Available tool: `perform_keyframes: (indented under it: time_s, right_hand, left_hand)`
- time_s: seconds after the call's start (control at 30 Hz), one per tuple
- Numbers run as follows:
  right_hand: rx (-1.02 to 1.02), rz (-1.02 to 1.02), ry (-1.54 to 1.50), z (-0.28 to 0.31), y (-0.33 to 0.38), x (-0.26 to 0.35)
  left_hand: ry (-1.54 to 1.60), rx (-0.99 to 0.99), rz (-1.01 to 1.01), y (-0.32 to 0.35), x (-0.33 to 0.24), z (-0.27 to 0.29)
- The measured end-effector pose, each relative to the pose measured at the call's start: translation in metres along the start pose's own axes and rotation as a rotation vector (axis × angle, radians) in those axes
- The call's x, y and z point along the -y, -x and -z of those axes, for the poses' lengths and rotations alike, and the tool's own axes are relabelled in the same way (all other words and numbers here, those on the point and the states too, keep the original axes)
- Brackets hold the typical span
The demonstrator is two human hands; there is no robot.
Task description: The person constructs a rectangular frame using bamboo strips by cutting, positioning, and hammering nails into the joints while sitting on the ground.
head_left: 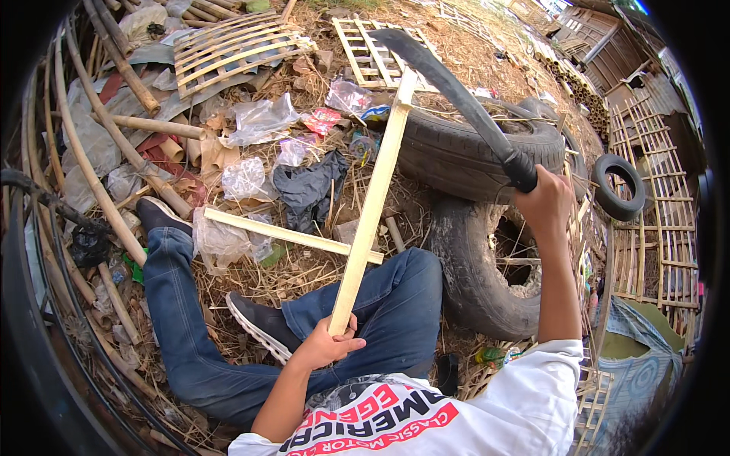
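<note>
around me i see straw-littered brown earth ground in bright daylight, a weathered brown wooden shed at the far right, pale bamboo lattice panels nearer on that side, and crumpled clear plastic bags strewn ahead.

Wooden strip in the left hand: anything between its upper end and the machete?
Nothing visible stands between the upper end of the wooden strip in the left hand and the machete in the right hand. The upper tyre shows behind the blade, not between. Depth gap can't be judged from this view.
</note>
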State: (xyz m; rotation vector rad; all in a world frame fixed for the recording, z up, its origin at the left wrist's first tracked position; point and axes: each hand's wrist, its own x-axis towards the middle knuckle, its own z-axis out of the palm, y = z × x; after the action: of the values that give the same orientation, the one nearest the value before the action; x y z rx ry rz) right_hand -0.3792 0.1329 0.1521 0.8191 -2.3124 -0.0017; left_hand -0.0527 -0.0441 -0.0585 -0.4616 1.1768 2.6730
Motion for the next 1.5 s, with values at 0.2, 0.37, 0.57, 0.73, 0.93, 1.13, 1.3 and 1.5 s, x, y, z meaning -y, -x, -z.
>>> perform_keyframes:
  time_s: [0.2, 0.37, 0.57, 0.73, 0.93, 1.13, 1.3, 1.5]
  right_hand:
    - [0.327, -0.272, -0.638, -0.024, 0.064, 0.042]
    - [0.558, -0.395, -1.198, -0.038, 0.141, 0.117]
    - [0.699, -0.135, -1.286, -0.043, 0.153, 0.152]
    - [0.784, -0.276, -1.616, -0.042, 0.143, 0.179]
    - [0.698, -0.424, -1.588, -0.046, 0.146, 0.199]
    - [0.597, -0.579, -1.522, -0.062, 0.159, 0.202]
    - [0.494, -0.517, -1.383, -0.066, 0.165, 0.199]
    - [0.470, -0.202, -1.222, -0.067, 0.162, 0.184]
  left_hand:
    - [0.351, 0.213, -0.063, 0.002, -0.004, 0.012]
    - [0.289, 0.248, -0.067, 0.002, -0.010, 0.011]
    - [0.235, 0.308, 0.112, 0.008, -0.006, 0.019]
    - [0.211, 0.325, 0.127, 0.005, 0.007, 0.022]
    - [0.064, 0.275, 0.177, 0.004, 0.014, 0.034]
    - [-0.013, -0.073, 0.118, 0.002, 0.011, 0.022]
    - [0.002, -0.067, 0.168, -0.005, 0.009, 0.024]
    - [0.188, 0.180, 0.202, -0.010, 0.007, 0.022]
